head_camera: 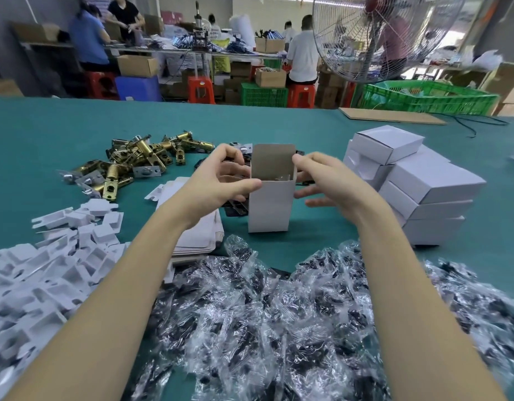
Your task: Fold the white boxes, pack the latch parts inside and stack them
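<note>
One open box (269, 198), one fan (385, 36), two hands (221, 180).

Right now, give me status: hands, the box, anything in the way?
Left hand grips open box, thumb on the front rim. Right hand open beside it, fingers near the right wall. Lid flap up, something inside. Bagged parts piled in front, finished boxes stacked right.

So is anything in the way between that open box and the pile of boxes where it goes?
Nothing visible blocks it. The open box stands upright on the green table, and only the right hand sits between it and the stack of closed boxes, beside the box.
</note>
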`<action>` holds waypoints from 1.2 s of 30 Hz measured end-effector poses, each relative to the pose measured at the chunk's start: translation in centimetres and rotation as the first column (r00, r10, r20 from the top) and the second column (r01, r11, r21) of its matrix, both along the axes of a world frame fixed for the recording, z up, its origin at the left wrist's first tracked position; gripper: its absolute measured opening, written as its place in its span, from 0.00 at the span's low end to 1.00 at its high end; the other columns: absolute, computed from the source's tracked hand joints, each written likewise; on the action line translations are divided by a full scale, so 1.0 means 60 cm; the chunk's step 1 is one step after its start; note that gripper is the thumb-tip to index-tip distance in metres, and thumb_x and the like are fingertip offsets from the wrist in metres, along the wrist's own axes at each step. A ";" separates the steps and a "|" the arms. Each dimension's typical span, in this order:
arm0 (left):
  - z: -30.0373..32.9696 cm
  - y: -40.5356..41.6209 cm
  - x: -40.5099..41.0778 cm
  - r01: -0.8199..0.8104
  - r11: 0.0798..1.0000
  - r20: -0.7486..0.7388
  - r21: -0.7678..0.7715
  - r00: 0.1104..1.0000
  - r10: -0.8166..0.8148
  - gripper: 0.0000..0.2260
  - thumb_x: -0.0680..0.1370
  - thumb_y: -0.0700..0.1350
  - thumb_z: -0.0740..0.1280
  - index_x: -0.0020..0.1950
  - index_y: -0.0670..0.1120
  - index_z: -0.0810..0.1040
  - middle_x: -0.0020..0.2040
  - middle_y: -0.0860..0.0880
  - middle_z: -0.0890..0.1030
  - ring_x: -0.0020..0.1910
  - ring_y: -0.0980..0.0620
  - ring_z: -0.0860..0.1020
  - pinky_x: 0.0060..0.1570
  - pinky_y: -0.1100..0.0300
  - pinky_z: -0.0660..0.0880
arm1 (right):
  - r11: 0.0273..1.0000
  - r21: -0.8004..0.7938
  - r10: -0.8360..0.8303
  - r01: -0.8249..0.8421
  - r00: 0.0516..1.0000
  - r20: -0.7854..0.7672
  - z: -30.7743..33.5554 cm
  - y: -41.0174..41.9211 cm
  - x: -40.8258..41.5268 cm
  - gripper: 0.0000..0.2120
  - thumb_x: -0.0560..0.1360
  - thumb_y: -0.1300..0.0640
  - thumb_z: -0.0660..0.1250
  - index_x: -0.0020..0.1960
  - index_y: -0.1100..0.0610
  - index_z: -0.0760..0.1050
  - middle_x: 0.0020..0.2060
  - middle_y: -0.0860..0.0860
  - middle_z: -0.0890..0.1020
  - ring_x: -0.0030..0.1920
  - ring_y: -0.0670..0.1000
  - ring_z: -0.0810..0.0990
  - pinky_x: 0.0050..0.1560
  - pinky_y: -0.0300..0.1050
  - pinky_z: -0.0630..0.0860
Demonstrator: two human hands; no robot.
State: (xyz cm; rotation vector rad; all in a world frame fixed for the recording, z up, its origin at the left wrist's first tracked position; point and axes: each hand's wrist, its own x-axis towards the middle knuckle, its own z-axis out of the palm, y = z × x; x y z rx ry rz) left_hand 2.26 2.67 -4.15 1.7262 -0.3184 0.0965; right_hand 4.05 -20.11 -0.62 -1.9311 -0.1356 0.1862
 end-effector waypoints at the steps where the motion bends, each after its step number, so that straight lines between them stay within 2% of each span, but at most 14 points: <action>1: 0.003 0.001 -0.001 0.012 1.000 0.001 -0.009 1.000 -0.012 0.12 0.76 0.39 0.75 0.50 0.46 0.72 0.42 0.56 0.83 0.44 0.54 0.83 0.44 0.60 0.81 | 0.998 0.055 0.043 -0.041 0.998 -0.050 -0.006 -0.003 0.001 0.12 0.83 0.42 0.62 0.49 0.49 0.75 0.46 0.48 0.84 0.39 0.47 0.83 0.34 0.38 0.77; 4: 0.007 0.002 -0.005 0.046 0.999 -0.036 -0.008 0.998 -0.046 0.08 0.77 0.38 0.73 0.46 0.45 0.75 0.43 0.50 0.79 0.43 0.55 0.81 0.46 0.61 0.81 | 0.977 0.185 0.124 -0.105 0.988 -0.096 -0.023 -0.011 0.008 0.11 0.82 0.41 0.63 0.48 0.47 0.76 0.45 0.47 0.83 0.41 0.47 0.80 0.36 0.39 0.73; 7: 0.010 -0.003 -0.006 0.040 0.998 -0.077 -0.049 0.996 -0.043 0.04 0.81 0.42 0.70 0.48 0.43 0.77 0.48 0.45 0.80 0.49 0.52 0.81 0.48 0.60 0.81 | 0.971 0.221 0.121 -0.091 0.984 -0.127 -0.034 -0.006 0.012 0.06 0.79 0.46 0.70 0.48 0.46 0.74 0.45 0.48 0.78 0.38 0.45 0.78 0.34 0.37 0.70; 11: 0.017 -0.011 -0.005 -0.022 0.988 -0.182 -0.153 0.983 -0.006 0.11 0.85 0.47 0.63 0.54 0.40 0.79 0.50 0.47 0.84 0.50 0.50 0.84 0.45 0.61 0.81 | 0.941 0.337 0.116 -0.043 0.973 -0.201 -0.040 0.005 0.013 0.10 0.77 0.52 0.72 0.52 0.47 0.71 0.43 0.48 0.78 0.34 0.45 0.75 0.31 0.35 0.70; 14: 0.016 -0.020 -0.005 -0.080 0.986 -0.202 -0.145 0.978 0.049 0.08 0.82 0.47 0.68 0.49 0.42 0.79 0.51 0.44 0.83 0.48 0.51 0.84 0.43 0.62 0.81 | 0.920 0.389 0.137 -0.044 0.967 -0.215 -0.042 0.006 0.014 0.12 0.77 0.52 0.72 0.55 0.48 0.71 0.42 0.48 0.81 0.35 0.46 0.76 0.34 0.36 0.74; 16: 0.014 -0.029 -0.004 -0.133 0.984 -0.187 -0.121 0.976 0.109 0.08 0.79 0.43 0.73 0.44 0.46 0.75 0.51 0.44 0.82 0.47 0.52 0.83 0.41 0.62 0.80 | 0.917 0.396 0.146 -0.049 0.965 -0.218 -0.042 0.007 0.014 0.12 0.77 0.53 0.72 0.56 0.48 0.71 0.43 0.49 0.81 0.36 0.46 0.76 0.37 0.37 0.76; 18: 0.014 -0.034 -0.004 -0.181 0.977 -0.161 -0.110 0.974 0.162 0.11 0.77 0.39 0.74 0.47 0.48 0.72 0.52 0.44 0.82 0.48 0.50 0.83 0.38 0.62 0.80 | 0.912 0.407 0.153 -0.050 0.962 -0.225 -0.042 0.008 0.014 0.11 0.77 0.53 0.72 0.55 0.48 0.71 0.43 0.49 0.80 0.36 0.47 0.76 0.37 0.37 0.77; 21: 0.015 -0.038 -0.006 -0.163 0.980 -0.069 -0.114 0.985 0.156 0.14 0.78 0.36 0.71 0.55 0.53 0.74 0.53 0.47 0.84 0.46 0.54 0.83 0.37 0.63 0.79 | 0.909 0.414 0.149 -0.043 0.962 -0.227 -0.040 0.008 0.015 0.09 0.78 0.54 0.71 0.51 0.48 0.71 0.41 0.48 0.80 0.35 0.46 0.75 0.37 0.36 0.77; 23: 0.017 -0.037 -0.007 -0.139 0.985 -0.022 -0.098 0.990 0.137 0.13 0.79 0.35 0.70 0.53 0.53 0.77 0.52 0.49 0.85 0.46 0.54 0.83 0.38 0.62 0.79 | 0.910 0.412 0.136 -0.034 0.966 -0.220 -0.040 0.009 0.015 0.08 0.78 0.55 0.71 0.48 0.48 0.71 0.40 0.48 0.80 0.34 0.46 0.75 0.36 0.36 0.76; 27: 0.015 -0.033 -0.005 -0.105 0.994 0.043 -0.009 0.993 0.105 0.08 0.79 0.38 0.72 0.43 0.50 0.78 0.49 0.45 0.86 0.44 0.53 0.81 0.40 0.61 0.79 | 0.909 0.417 0.127 -0.032 0.971 -0.203 -0.039 0.010 0.014 0.08 0.79 0.55 0.70 0.45 0.49 0.72 0.42 0.50 0.80 0.35 0.47 0.76 0.36 0.36 0.76; 29: 0.015 -0.026 -0.003 -0.076 0.997 0.055 0.023 0.996 0.074 0.07 0.80 0.42 0.72 0.43 0.50 0.78 0.48 0.48 0.85 0.44 0.55 0.81 0.43 0.60 0.79 | 0.904 0.426 0.127 -0.035 0.974 -0.188 -0.040 0.010 0.014 0.10 0.79 0.56 0.70 0.42 0.48 0.72 0.43 0.50 0.81 0.36 0.48 0.76 0.36 0.36 0.77; 32: 0.019 -0.020 -0.008 0.001 1.000 0.014 -0.022 1.000 -0.001 0.08 0.78 0.51 0.72 0.43 0.50 0.78 0.44 0.54 0.83 0.48 0.56 0.81 0.45 0.59 0.81 | 0.886 0.461 0.131 -0.057 0.983 -0.130 -0.043 0.009 0.014 0.11 0.79 0.58 0.71 0.41 0.49 0.72 0.43 0.48 0.81 0.38 0.48 0.75 0.37 0.36 0.77; 34: 0.018 -0.018 -0.006 -0.035 0.999 0.032 -0.024 0.999 0.035 0.08 0.79 0.50 0.73 0.43 0.49 0.78 0.46 0.53 0.85 0.51 0.53 0.82 0.45 0.60 0.81 | 0.873 0.480 0.133 -0.085 0.989 -0.066 -0.043 0.010 0.012 0.10 0.79 0.60 0.71 0.43 0.48 0.74 0.41 0.47 0.81 0.39 0.47 0.74 0.38 0.36 0.75; 36: 0.017 -0.018 -0.005 -0.057 0.998 0.053 -0.008 0.997 0.057 0.07 0.79 0.46 0.72 0.43 0.48 0.79 0.50 0.50 0.86 0.49 0.52 0.82 0.45 0.61 0.81 | 0.874 0.472 0.141 -0.115 0.990 -0.020 -0.043 0.012 0.010 0.08 0.79 0.60 0.70 0.45 0.48 0.77 0.41 0.46 0.81 0.41 0.48 0.73 0.39 0.36 0.74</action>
